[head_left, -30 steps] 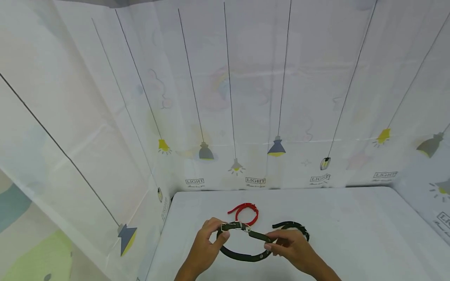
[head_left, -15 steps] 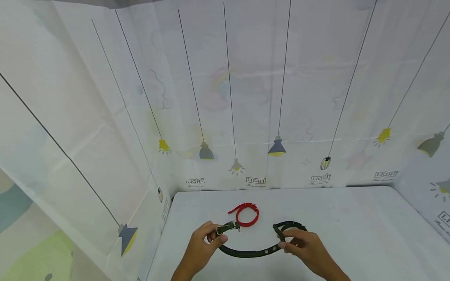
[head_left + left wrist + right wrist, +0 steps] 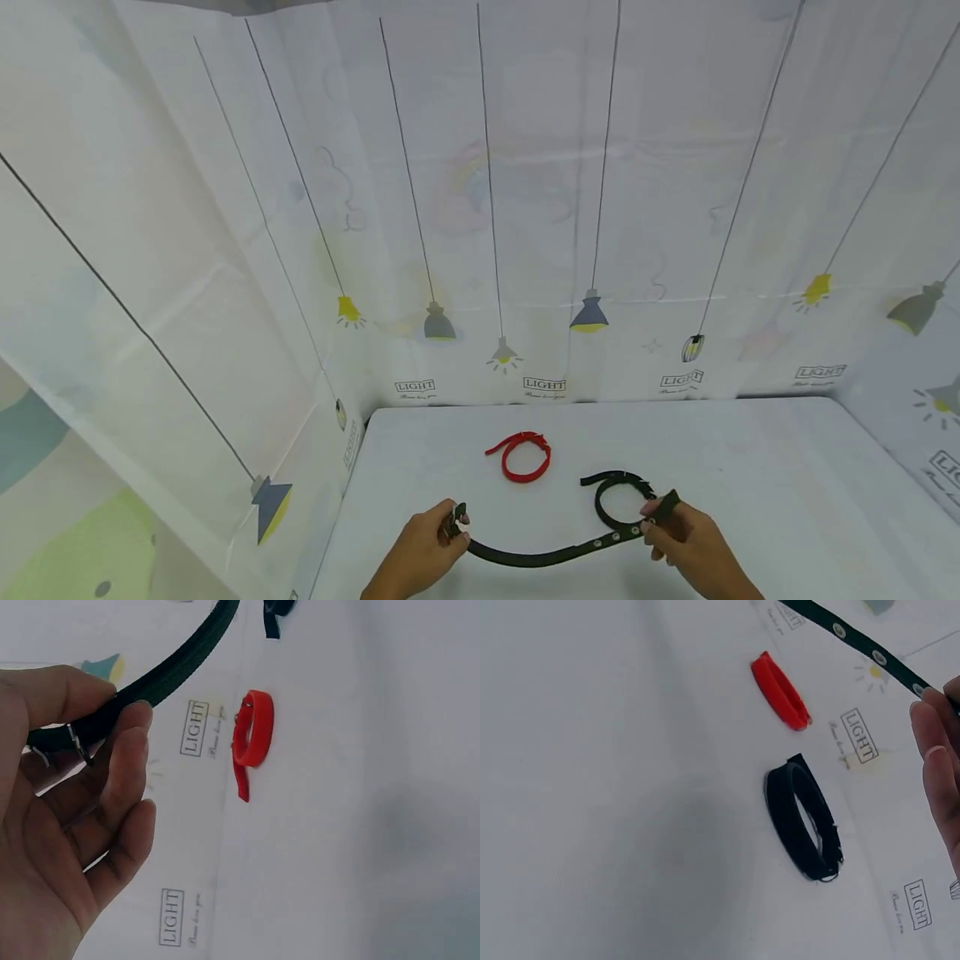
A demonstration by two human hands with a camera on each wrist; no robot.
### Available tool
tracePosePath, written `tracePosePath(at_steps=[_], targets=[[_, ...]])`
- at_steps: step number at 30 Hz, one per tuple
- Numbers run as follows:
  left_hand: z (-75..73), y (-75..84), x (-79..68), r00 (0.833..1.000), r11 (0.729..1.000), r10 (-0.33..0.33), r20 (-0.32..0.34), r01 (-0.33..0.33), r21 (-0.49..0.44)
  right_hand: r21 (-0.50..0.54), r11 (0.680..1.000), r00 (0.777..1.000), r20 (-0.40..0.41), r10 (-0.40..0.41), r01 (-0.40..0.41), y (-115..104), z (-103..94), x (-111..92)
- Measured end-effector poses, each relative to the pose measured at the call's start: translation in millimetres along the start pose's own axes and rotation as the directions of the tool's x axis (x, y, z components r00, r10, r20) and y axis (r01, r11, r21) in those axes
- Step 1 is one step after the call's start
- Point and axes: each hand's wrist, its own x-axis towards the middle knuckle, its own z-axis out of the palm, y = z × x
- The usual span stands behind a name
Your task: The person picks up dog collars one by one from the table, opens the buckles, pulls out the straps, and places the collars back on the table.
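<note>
A dark green buckle collar [image 3: 532,559] stretches in a shallow downward curve between both hands, over the front of the table. My left hand [image 3: 423,546] pinches its buckle end between thumb and fingers; metal loops [image 3: 77,744] show beside the palm in the left wrist view. At the other end, my right hand [image 3: 693,546] pinches the strap near its tip, by a row of metal eyelets [image 3: 879,658]. A black collar [image 3: 784,810] lies coiled on the table, just beyond the strap's right part. Farther back lies a red collar [image 3: 525,477], coiled with its tail pointing left.
The white table [image 3: 765,475] runs back to a hanging white cloth [image 3: 675,208] printed with lamps and "LIGHT" labels. Another cloth wall [image 3: 187,250] stands along the left side.
The green collar was a closed loop; its ends have come apart and the strap is now drawn out nearly straight. My right hand has moved right with the eyelet end, my left hand slightly down.
</note>
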Motion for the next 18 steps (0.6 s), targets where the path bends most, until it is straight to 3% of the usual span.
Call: tracePosePath(at_steps=[8, 11, 18], targets=[[2.1, -23.0, -8.9, 0.995, 0.999, -0.035, 0.098, 0.035, -0.001, -0.014, 0.998, 0.992, 0.111, 0.058, -0.057, 24.2, -22.1, -7.5], [5.9, -34.5, -13.8, 0.989, 0.998, -0.044, 0.139, 0.049, -0.031, -0.027, 0.994, 0.987, 0.119, 0.107, -0.105, 38.4, -27.4, -11.8], [22.8, -66.4, -22.5, 0.972, 0.994, 0.012, 0.237, 0.013, -0.105, -0.007, 0.984, 0.969, 0.170, 0.178, -0.179, 77.7, -34.6, -26.4]])
